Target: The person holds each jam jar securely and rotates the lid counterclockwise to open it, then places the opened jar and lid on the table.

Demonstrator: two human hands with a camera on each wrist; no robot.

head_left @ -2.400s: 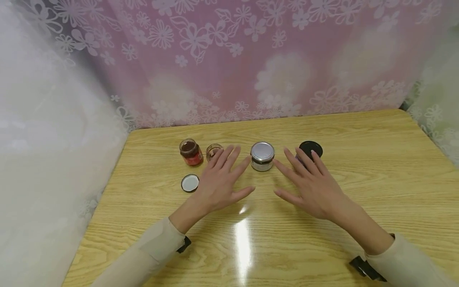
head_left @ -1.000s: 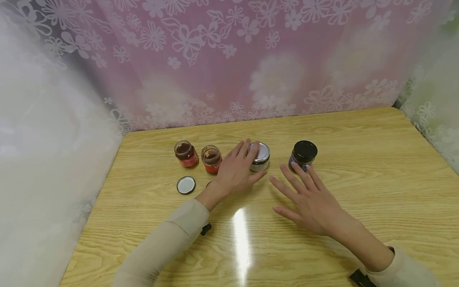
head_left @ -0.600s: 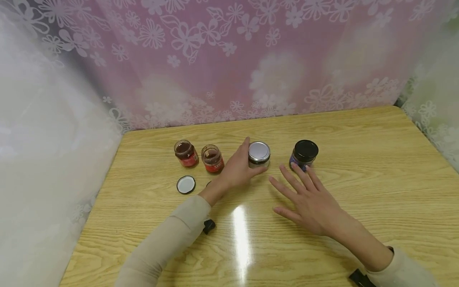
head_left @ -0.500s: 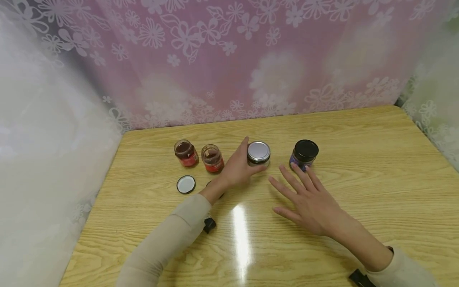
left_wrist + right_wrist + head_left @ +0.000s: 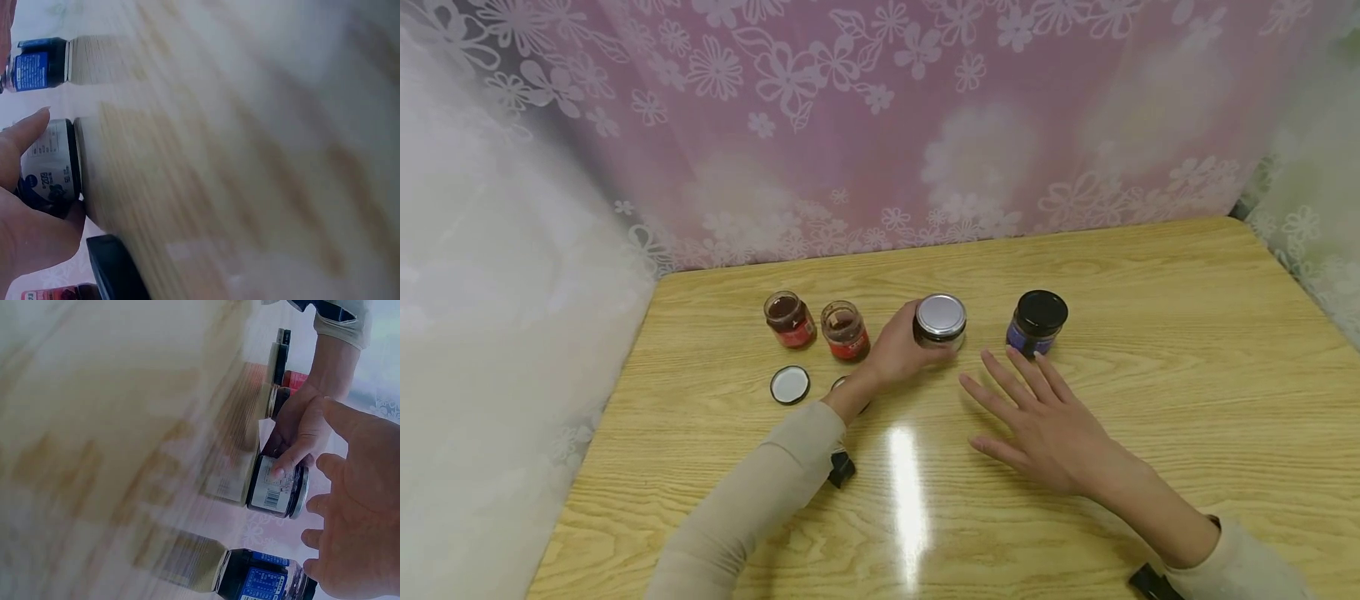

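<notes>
My left hand [image 5: 898, 354] grips the side of a jar with a silver lid [image 5: 941, 317], thumb toward me and fingers behind it. In the left wrist view the jar's pale printed label [image 5: 50, 165] shows beside the thumb. The jar stands upright on the table, lid on. My right hand [image 5: 1048, 433] is spread with straight fingers and holds nothing. Just beyond its fingertips stands a black-lidded jar [image 5: 1037, 321] with a blue label; in the right wrist view that label [image 5: 265, 584] lies below the fingers.
Two lidless jars with red labels, a left one [image 5: 790, 321] and a right one [image 5: 846, 333], stand left of my left hand. A lid [image 5: 790, 385] lies pale side up before them; another lid is mostly hidden under my left wrist. A pink floral curtain [image 5: 880, 133] hangs behind the table.
My left hand has gone right from above the red-labelled jars and curled round the silver-lidded jar. My right hand has drawn back slightly from over the black-lidded jar, still spread.
</notes>
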